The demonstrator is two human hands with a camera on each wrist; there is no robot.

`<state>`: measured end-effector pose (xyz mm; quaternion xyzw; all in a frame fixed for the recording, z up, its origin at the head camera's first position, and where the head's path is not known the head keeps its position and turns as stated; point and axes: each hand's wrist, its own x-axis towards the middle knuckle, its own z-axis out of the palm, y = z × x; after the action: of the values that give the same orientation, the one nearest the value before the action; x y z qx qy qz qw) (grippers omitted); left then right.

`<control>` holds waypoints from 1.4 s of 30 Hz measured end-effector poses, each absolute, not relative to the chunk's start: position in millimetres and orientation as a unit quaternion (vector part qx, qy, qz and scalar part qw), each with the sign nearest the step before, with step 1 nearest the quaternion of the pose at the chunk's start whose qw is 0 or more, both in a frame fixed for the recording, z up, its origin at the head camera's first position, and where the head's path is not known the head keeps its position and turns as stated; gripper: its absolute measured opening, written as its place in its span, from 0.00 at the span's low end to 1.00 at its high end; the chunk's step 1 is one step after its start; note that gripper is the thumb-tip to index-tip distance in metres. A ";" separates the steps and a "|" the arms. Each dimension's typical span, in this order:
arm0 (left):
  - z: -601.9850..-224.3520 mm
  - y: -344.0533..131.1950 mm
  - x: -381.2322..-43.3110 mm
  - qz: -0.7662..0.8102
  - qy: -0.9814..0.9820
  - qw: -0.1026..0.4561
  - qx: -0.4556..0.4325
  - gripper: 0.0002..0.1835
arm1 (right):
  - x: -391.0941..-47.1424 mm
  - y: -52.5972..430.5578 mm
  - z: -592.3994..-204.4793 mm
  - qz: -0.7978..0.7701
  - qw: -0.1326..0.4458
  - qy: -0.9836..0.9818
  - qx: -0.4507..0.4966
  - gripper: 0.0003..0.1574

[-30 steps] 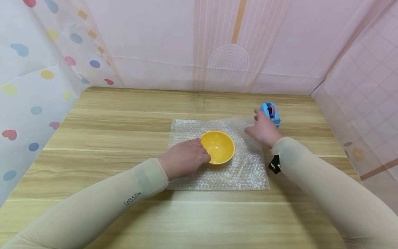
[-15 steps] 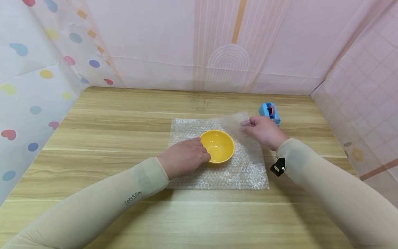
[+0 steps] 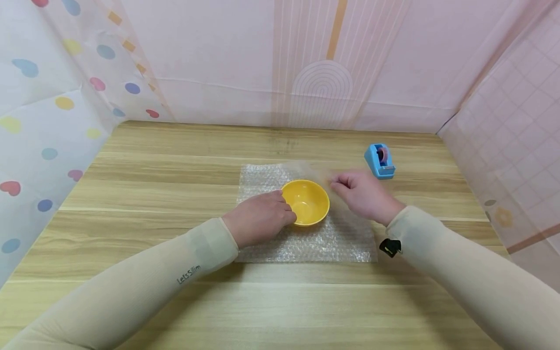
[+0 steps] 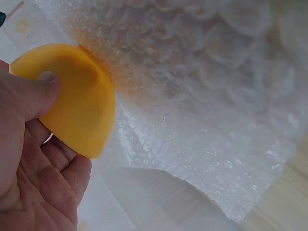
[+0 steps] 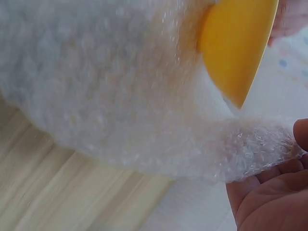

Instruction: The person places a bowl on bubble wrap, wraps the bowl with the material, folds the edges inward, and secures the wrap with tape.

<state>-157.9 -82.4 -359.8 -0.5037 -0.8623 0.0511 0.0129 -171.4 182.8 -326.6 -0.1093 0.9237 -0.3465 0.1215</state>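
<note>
A yellow bowl (image 3: 308,204) stands upright on a sheet of clear bubble wrap (image 3: 350,243). My left hand (image 3: 261,218) grips the bowl's left rim; in the left wrist view the thumb presses the outer wall of the bowl (image 4: 84,106) while the fingers curl over the rim. Beyond the bowl's right side, my right hand (image 3: 365,194) pinches the wrap's far right corner and holds it lifted. The right wrist view shows the raised bubble wrap (image 5: 260,149) running up to the right thumb and fingers (image 5: 276,185).
A blue tape dispenser (image 3: 379,161) with a roll in it stands behind the right hand. The wood-grain table (image 3: 175,184) meets a patterned cloth wall (image 3: 218,87) at the back, with more cloth at both sides.
My right hand has taken hold of the wrap's far right corner and drawn it up and leftward, toward the bowl. The left hand keeps its grip on the bowl, nearly still.
</note>
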 end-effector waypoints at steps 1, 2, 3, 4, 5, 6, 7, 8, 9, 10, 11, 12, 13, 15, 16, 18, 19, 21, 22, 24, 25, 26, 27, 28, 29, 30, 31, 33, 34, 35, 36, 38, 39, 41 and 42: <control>-359.6 -82.5 -158.0 0.050 -0.863 0.013 -0.503 0.09 | -169.6 181.1 -326.9 -0.342 0.120 0.925 -0.118 0.17; -359.4 -82.5 -158.1 0.050 -0.863 0.012 -0.502 0.09 | -167.5 179.1 -327.1 -0.337 0.121 0.925 -0.125 0.17; -359.3 -82.5 -158.3 0.049 -0.864 0.012 -0.501 0.09 | -165.6 177.0 -327.5 -0.332 0.122 0.926 -0.130 0.17; -359.3 -82.5 -158.4 0.049 -0.865 0.011 -0.500 0.09 | -163.4 174.7 -328.0 -0.325 0.121 0.928 -0.138 0.17; -359.4 -82.4 -158.6 0.049 -0.865 0.011 -0.499 0.09 | -161.3 172.4 -328.6 -0.318 0.120 0.929 -0.145 0.17; -359.8 -82.3 -158.9 0.049 -0.866 0.010 -0.498 0.09 | -159.0 170.2 -329.2 -0.312 0.119 0.930 -0.153 0.18; -360.2 -82.3 -159.1 0.048 -0.866 0.011 -0.498 0.09 | -156.9 168.1 -329.8 -0.307 0.115 0.931 -0.163 0.19; -360.7 -82.3 -159.4 0.049 -0.866 0.014 -0.498 0.09 | -154.9 165.9 -330.5 -0.301 0.110 0.931 -0.174 0.20; -361.1 -82.4 -159.6 0.049 -0.865 0.015 -0.499 0.09 | -152.9 163.8 -331.7 -0.294 0.100 0.932 -0.186 0.20; -361.5 -82.4 -159.9 0.049 -0.865 0.017 -0.499 0.09 | -151.2 162.0 -333.1 -0.284 0.089 0.934 -0.199 0.20; -362.0 -82.5 -160.0 0.049 -0.865 0.019 -0.500 0.09 | -149.4 160.4 -334.6 -0.275 0.078 0.935 -0.213 0.20; -362.6 -82.6 -160.2 0.049 -0.865 0.021 -0.500 0.09 | -147.9 159.1 -336.2 -0.263 0.065 0.935 -0.228 0.20; -362.8 -82.8 -160.2 0.049 -0.864 0.022 -0.500 0.09 | -146.7 157.8 -337.9 -0.253 0.051 0.936 -0.241 0.20; -363.1 -82.9 -160.2 0.048 -0.865 0.022 -0.499 0.09 | -144.6 155.7 -341.3 -0.229 0.030 0.937 -0.262 0.20; -363.3 -83.0 -160.1 0.046 -0.865 0.023 -0.499 0.10 | -143.6 155.1 -342.6 -0.221 0.023 0.937 -0.270 0.20; -363.2 -83.3 -159.9 0.044 -0.866 0.022 -0.497 0.10 | -141.8 153.9 -344.1 -0.210 0.019 0.937 -0.278 0.20; -363.0 -83.4 -159.7 0.042 -0.866 0.022 -0.497 0.10 | -141.2 153.3 -344.7 -0.207 0.022 0.938 -0.278 0.21; -362.9 -83.8 -159.5 0.037 -0.867 0.021 -0.496 0.09 | -139.7 152.2 -344.9 -0.204 0.027 0.939 -0.277 0.22; -362.7 -84.1 -159.4 0.036 -0.867 0.020 -0.497 0.09 | -139.1 151.6 -345.0 -0.201 0.031 0.939 -0.276 0.22; -362.8 -84.7 -159.3 0.033 -0.866 0.019 -0.498 0.09 | -137.9 150.7 -344.7 -0.195 0.036 0.941 -0.273 0.23; -362.9 -84.9 -159.4 0.032 -0.865 0.020 -0.500 0.08 | -137.4 150.5 -344.6 -0.192 0.036 0.942 -0.274 0.24; -363.2 -85.2 -159.5 0.030 -0.864 0.021 -0.503 0.08 | -136.9 150.2 -344.3 -0.189 0.036 0.942 -0.274 0.24; -363.3 -85.4 -159.7 0.029 -0.863 0.022 -0.505 0.08 | -136.5 150.1 -344.3 -0.185 0.035 0.942 -0.277 0.24; -363.5 -85.8 -159.9 0.027 -0.861 0.024 -0.507 0.08 | -136.2 150.0 -344.3 -0.180 0.032 0.943 -0.280 0.24; -364.0 -86.1 -160.1 0.024 -0.860 0.027 -0.509 0.08 | -135.9 150.0 -344.5 -0.176 0.030 0.942 -0.283 0.24; -364.4 -86.4 -160.4 0.021 -0.859 0.030 -0.511 0.09 | -135.9 150.1 -345.0 -0.173 0.027 0.942 -0.286 0.24; -364.5 -86.9 -160.5 0.019 -0.858 0.034 -0.513 0.09 | -135.8 150.2 -345.8 -0.170 0.024 0.942 -0.289 0.24; -364.6 -87.9 -160.6 0.013 -0.857 0.039 -0.514 0.09 | -135.7 150.2 -347.1 -0.165 0.021 0.941 -0.294 0.23; -364.7 -88.5 -160.6 0.011 -0.857 0.041 -0.514 0.10 | -135.6 150.2 -347.7 -0.164 0.020 0.941 -0.295 0.23; -364.4 -89.0 -160.6 0.010 -0.857 0.042 -0.514 0.10 | -135.4 150.1 -348.3 -0.163 0.020 0.941 -0.296 0.23; -364.2 -89.4 -160.5 0.011 -0.857 0.044 -0.513 0.10 | -135.3 149.9 -348.9 -0.160 0.020 0.942 -0.296 0.24; -363.5 -90.1 -160.2 0.014 -0.859 0.044 -0.510 0.10 | -134.6 149.2 -349.4 -0.153 0.024 0.943 -0.295 0.24; -363.3 -90.3 -160.1 0.016 -0.859 0.044 -0.509 0.11 | -134.4 148.8 -350.1 -0.147 0.026 0.944 -0.296 0.24; -363.0 -90.3 -159.7 0.020 -0.860 0.043 -0.508 0.11 | -134.1 148.2 -352.0 -0.132 0.031 0.945 -0.298 0.25; -363.0 -90.3 -159.5 0.021 -0.860 0.042 -0.507 0.11 | -133.8 147.9 -352.5 -0.122 0.032 0.946 -0.300 0.26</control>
<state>-159.5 -90.3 -363.0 -0.5074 -0.8604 0.0212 0.0425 -133.8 147.9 -352.5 -0.2997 0.9456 -0.1223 0.0320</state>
